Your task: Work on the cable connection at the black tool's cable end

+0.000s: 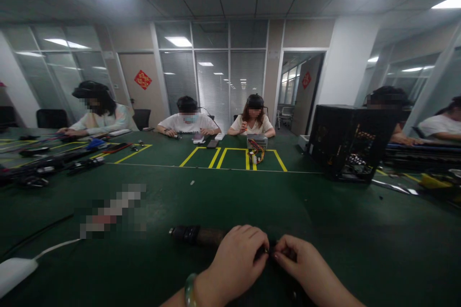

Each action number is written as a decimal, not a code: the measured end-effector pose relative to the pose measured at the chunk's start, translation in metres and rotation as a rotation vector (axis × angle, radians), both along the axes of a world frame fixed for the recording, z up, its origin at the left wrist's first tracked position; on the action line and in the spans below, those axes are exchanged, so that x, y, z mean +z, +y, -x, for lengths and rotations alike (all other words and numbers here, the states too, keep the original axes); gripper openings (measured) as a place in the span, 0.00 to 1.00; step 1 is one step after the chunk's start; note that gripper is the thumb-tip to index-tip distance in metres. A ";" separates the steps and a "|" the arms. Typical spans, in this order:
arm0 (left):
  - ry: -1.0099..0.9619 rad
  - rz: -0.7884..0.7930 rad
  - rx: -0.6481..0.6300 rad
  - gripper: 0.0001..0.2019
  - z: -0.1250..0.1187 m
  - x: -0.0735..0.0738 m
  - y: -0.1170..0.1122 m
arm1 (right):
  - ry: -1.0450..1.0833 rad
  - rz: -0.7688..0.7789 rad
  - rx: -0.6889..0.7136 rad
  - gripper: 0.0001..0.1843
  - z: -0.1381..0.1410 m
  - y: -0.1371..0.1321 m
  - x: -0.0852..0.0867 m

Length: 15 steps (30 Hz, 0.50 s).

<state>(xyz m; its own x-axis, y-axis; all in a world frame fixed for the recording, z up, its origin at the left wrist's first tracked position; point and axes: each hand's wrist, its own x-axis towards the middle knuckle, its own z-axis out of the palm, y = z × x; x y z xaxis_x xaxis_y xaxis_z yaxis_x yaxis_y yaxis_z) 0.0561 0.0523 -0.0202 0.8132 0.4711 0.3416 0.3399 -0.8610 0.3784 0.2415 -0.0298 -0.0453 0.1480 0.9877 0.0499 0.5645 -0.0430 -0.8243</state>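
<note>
Dark cylindrical object lying lower centre of frame, on green tabletop. Left hand curled around its right end; right hand pinching a small dark part there, identity unclear. Handling looks mid-course; nothing visibly finished, remainder can't be judged. Black computer case stands right of centre, well apart.

Can't read any txt for sure from here. Red diamond sign on the L door has chars, too blurry; 2nd red sign on the R door, same prob. White T-shirt opp. carries dark lettering, also too small to make out.
</note>
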 end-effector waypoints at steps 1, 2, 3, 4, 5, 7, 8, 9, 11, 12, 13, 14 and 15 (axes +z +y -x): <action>0.004 0.000 0.001 0.06 0.000 0.000 0.000 | 0.000 0.004 0.002 0.06 0.000 0.000 0.000; 0.006 -0.002 0.003 0.06 0.000 0.000 0.000 | 0.002 0.007 0.004 0.06 0.000 0.000 0.001; 0.006 -0.005 0.005 0.06 0.000 0.000 0.000 | 0.004 0.010 0.006 0.06 0.000 0.000 0.001; 0.005 -0.007 0.006 0.06 -0.001 0.000 0.000 | 0.005 0.013 0.007 0.06 0.000 0.000 0.001; 0.003 -0.008 0.005 0.06 0.000 0.000 0.000 | 0.006 0.015 0.006 0.06 0.000 0.000 0.001; -0.001 -0.006 0.002 0.06 0.000 0.000 -0.001 | 0.008 0.014 0.007 0.06 0.000 0.000 0.001; -0.002 -0.002 0.000 0.06 0.000 0.000 -0.001 | 0.009 0.013 0.009 0.06 0.000 0.000 0.000; -0.002 0.003 -0.002 0.06 0.000 0.001 -0.001 | 0.010 0.013 0.011 0.06 0.000 0.000 0.000; -0.002 0.012 -0.003 0.07 0.001 0.002 -0.001 | 0.009 0.013 0.013 0.06 0.000 0.000 -0.001; -0.002 0.015 -0.002 0.07 0.001 0.002 -0.001 | 0.006 0.013 0.012 0.06 0.000 0.000 -0.002; -0.003 0.016 0.000 0.07 0.001 0.002 -0.001 | 0.002 0.012 0.011 0.06 0.000 0.000 -0.002; -0.003 0.017 0.004 0.07 0.001 0.002 -0.001 | -0.002 0.012 0.010 0.06 0.000 0.000 -0.002; -0.004 0.018 0.007 0.07 0.001 0.002 -0.001 | -0.003 0.012 0.011 0.06 0.000 0.000 -0.002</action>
